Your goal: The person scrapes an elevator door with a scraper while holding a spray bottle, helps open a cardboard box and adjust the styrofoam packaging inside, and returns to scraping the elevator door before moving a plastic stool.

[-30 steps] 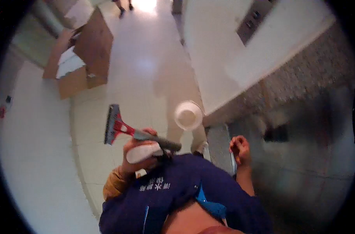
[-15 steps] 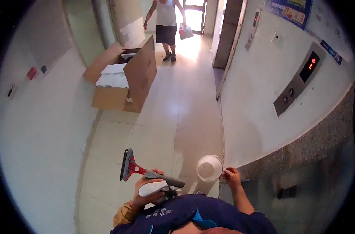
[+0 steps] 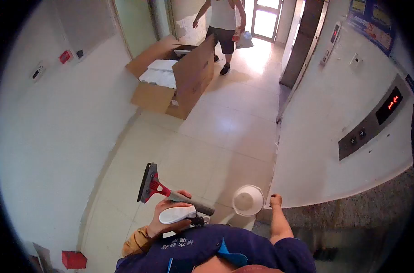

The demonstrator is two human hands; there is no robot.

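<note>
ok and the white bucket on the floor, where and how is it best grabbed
Probably by the rim of the white bucket, pinched on its right edge from above with the right hand: the mouth faces up, and that edge lies nearest this hand. The left hand holds the scraper. I can't make out a handle clearly.

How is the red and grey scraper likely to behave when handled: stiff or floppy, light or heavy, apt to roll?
The scraper is probably stiff: its handle runs straight without sagging. It seems fairly light, since the left hand holds it alongside a white object. Laid down, it may resist rolling because its head spreads wider than the handle.
</note>
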